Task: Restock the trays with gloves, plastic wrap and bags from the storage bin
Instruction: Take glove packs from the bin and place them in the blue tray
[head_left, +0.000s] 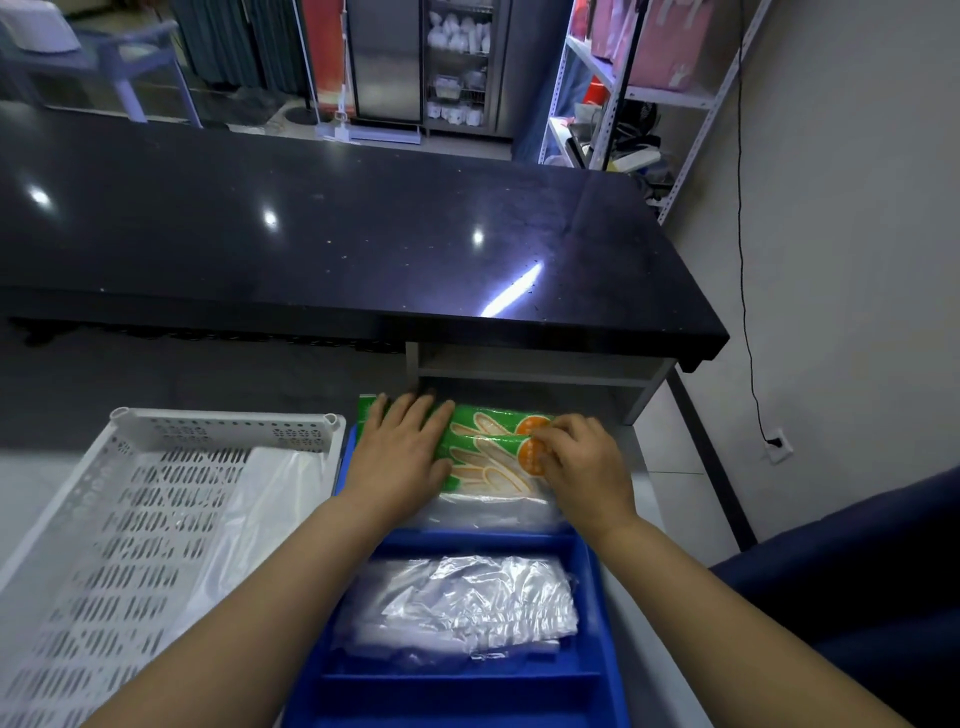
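At the far end of the blue tray (589, 558), head view: green glove packs (493, 447) lie in the far compartment. Left hand (402, 449) presses flat, open; right hand (576, 457) pinches their right edge. Risk: slick packs may slide over the rim.

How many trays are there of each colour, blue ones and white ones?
Blue tray: 1
White tray: 1
Total: 2 trays
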